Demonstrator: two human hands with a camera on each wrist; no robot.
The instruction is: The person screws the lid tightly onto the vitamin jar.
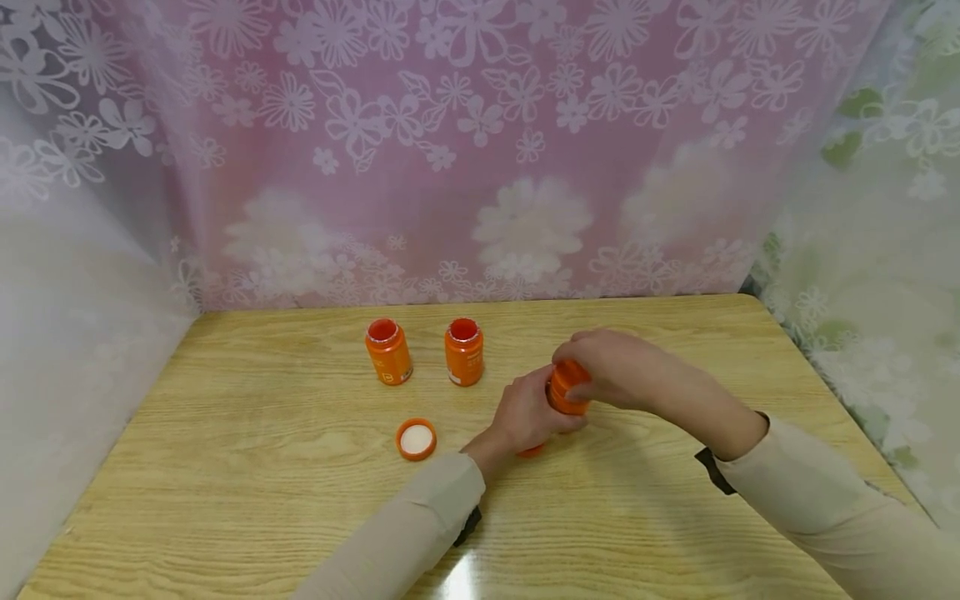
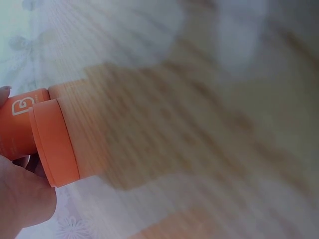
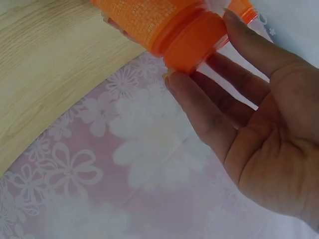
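My left hand point(image 1: 528, 410) grips the body of an orange bottle point(image 1: 568, 390) above the right part of the table. At the bottle's top end, my right hand point(image 1: 626, 371) has its thumb and fingertips on the rim, pinching it. In the right wrist view, an orange band point(image 3: 192, 45) lies between those fingertips; I cannot tell whether it is a cap or the bare neck. Below the left hand an orange lid point(image 1: 530, 451) shows only in part. The left wrist view shows the held bottle point(image 2: 22, 122) partly behind a lid point(image 2: 56, 143).
Two uncapped orange bottles point(image 1: 388, 352) point(image 1: 464, 352) stand upright toward the back of the wooden table point(image 1: 247, 467). Nearer lies an orange lid point(image 1: 416, 439), its white inside facing up. A pink flowered cloth point(image 1: 420, 167) hangs behind, with pale cloths at both sides.
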